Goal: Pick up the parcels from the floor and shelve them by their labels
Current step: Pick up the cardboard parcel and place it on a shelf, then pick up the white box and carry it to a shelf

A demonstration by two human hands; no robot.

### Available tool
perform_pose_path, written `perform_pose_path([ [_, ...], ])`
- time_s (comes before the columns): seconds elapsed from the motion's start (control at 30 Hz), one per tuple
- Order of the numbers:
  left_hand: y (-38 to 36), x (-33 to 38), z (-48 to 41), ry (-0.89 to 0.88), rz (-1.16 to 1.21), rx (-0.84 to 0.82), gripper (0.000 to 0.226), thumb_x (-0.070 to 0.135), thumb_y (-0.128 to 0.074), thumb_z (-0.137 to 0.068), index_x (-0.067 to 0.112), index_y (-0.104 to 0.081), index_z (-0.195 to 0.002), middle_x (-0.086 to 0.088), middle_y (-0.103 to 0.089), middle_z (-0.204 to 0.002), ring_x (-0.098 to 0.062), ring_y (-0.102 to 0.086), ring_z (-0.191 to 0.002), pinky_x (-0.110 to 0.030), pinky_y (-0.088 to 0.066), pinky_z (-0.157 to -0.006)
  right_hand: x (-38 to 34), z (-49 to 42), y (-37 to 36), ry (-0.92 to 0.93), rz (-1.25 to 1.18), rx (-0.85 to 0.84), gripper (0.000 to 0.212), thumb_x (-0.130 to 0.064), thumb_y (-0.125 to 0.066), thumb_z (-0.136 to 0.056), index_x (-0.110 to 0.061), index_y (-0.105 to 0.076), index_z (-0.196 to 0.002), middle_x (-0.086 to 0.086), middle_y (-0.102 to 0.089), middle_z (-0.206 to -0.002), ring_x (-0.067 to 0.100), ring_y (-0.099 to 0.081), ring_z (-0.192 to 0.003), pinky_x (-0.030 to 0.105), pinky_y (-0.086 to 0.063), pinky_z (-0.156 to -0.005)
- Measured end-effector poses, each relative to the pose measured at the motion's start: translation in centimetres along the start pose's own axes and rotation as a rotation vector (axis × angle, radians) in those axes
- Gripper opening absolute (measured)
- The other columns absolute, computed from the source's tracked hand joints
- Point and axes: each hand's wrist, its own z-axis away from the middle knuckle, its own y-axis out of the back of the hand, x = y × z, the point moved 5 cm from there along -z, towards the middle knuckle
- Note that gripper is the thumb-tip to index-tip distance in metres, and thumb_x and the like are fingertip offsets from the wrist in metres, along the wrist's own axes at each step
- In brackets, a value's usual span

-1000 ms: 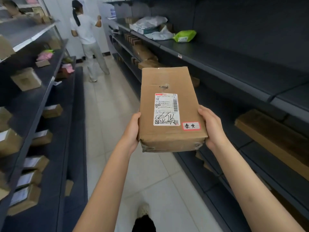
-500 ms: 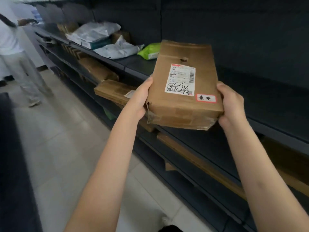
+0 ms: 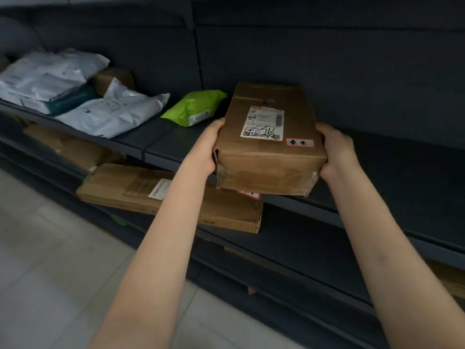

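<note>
A brown cardboard parcel (image 3: 269,152) with a white shipping label and a small red-framed sticker is held over the front of a dark shelf board (image 3: 161,149). My left hand (image 3: 206,149) grips its left side and my right hand (image 3: 336,152) grips its right side. The parcel's far end reaches over the shelf and its near end overhangs the shelf edge. I cannot tell whether its underside rests on the shelf.
On the same shelf to the left lie a green pouch (image 3: 195,107), white poly mailers (image 3: 110,114) and a small box (image 3: 110,80). A long flat carton (image 3: 161,197) sticks out of the shelf below. Pale tiled floor (image 3: 50,273) at lower left.
My view has swung right to face the shelving. Both hands have carried the parcel forward, from out in the aisle to over the shelf edge beside the green pouch. The person down the aisle is out of view.
</note>
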Motion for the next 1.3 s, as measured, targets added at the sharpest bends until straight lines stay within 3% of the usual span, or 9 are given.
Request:
perform_pose_path([
  [0.13,1.5,0.7,-1.6,0.001,-0.039,-0.057,0.03,0.042,-0.051,-0.094,0.018,-0.07,-0.093,-0.004,-0.077,-0.073,-0.016,-0.073,-0.06,-0.028,-0.057,-0.067,0.7,0.3,-1.0,0.065,-0.018,0.052,0.012,-0.019,-0.06,-0.09,-0.013,-0.066,-0.083,0.009,-0.07,-0.084,0.022,-0.069,-0.072,0.036,-0.059,-0.071],
  [0.2,2.5,1.5,-1.9,-0.051,-0.067,-0.057,0.051,0.05,-0.058,-0.081,0.018,-0.068,-0.119,-0.008,-0.077,-0.111,-0.02,-0.073,-0.096,-0.037,-0.054,-0.094,0.8,1.2,-0.5,0.147,-0.036,0.119,0.01,-0.021,-0.06,-0.09,-0.013,-0.066,-0.087,0.006,-0.068,-0.086,0.02,-0.068,-0.077,0.032,-0.057,-0.073],
  [0.3,3.0,4.5,0.1,-0.224,-0.064,-0.03,0.065,0.051,-0.054,-0.086,0.024,-0.048,-0.145,0.001,-0.052,-0.149,-0.017,-0.049,-0.134,-0.036,-0.034,-0.113,0.9,3.6,1.2,0.279,-0.022,0.237,0.034,-0.03,-0.063,-0.088,-0.015,-0.064,-0.118,0.004,-0.067,-0.116,0.02,-0.062,-0.113,0.039,-0.048,-0.102],
  [0.37,1.3,6.5,2.6,-0.408,-0.105,-0.147,0.057,0.041,-0.048,-0.096,0.023,-0.04,-0.15,0.0,-0.043,-0.156,-0.014,-0.043,-0.14,-0.032,-0.029,-0.118,1.0,6.1,2.6,0.333,0.025,0.309,0.044,-0.036,-0.062,-0.088,-0.019,-0.059,-0.128,0.001,-0.062,-0.128,0.017,-0.056,-0.121,0.04,-0.041,-0.108],
  [0.5,-5.4,5.1,9.3,-0.584,-0.254,-0.494,0.052,0.034,-0.041,-0.101,0.023,-0.038,-0.151,0.0,-0.041,-0.157,-0.012,-0.04,-0.142,-0.031,-0.03,-0.119,2.1,13.1,6.9,0.421,0.032,0.48,0.04,-0.038,-0.059,-0.09,-0.026,-0.059,-0.129,-0.005,-0.061,-0.13,0.013,-0.055,-0.12,0.03,-0.044,-0.098],
  [0.7,-16.2,-7.0,19.6,-0.302,-0.197,-1.03,0.045,0.036,-0.04,-0.102,0.027,-0.047,-0.146,-0.001,-0.052,-0.148,-0.012,-0.054,-0.131,-0.025,-0.037,-0.11,5.8,26.8,18.8,0.514,-0.057,0.91,0.044,-0.042,-0.06,-0.088,-0.023,-0.062,-0.128,-0.004,-0.063,-0.132,0.013,-0.058,-0.12,0.031,-0.043,-0.1],
  [0.9,-22.6,-20.7,34.4,-0.039,-0.265,-1.371,0.041,0.035,-0.037,-0.103,0.03,-0.05,-0.141,0.004,-0.06,-0.134,-0.012,-0.057,-0.126,-0.038,-0.036,-0.115,13.1,44.5,30.9,0.516,-0.133,1.352,0.046,-0.042,-0.063,-0.083,-0.022,-0.064,-0.124,-0.003,-0.066,-0.127,0.014,-0.059,-0.119,0.031,-0.044,-0.1],
  [1.0,-25.8,-25.9,41.9,0.023,-0.301,-1.48,0.041,0.035,-0.038,-0.103,0.03,-0.05,-0.142,0.003,-0.06,-0.135,-0.014,-0.057,-0.127,-0.039,-0.038,-0.113,16.4,51.7,36.2,0.494,-0.186,1.517,0.041,-0.039,-0.06,-0.089,-0.022,-0.062,-0.127,-0.003,-0.065,-0.126,0.014,-0.061,-0.112,0.027,-0.046,-0.089],
  [1.3,-36.3,-37.3,59.7,0.136,-0.369,-1.594,0.04,0.037,-0.038,-0.102,0.031,-0.05,-0.14,0.0,-0.06,-0.139,-0.014,-0.061,-0.121,-0.041,-0.044,-0.108,20.9,65.3,52.5,0.449,-0.304,1.717,0.04,-0.032,-0.059,-0.092,-0.02,-0.059,-0.13,0.002,-0.062,-0.134,0.015,-0.059,-0.12,0.034,-0.042,-0.106],
])
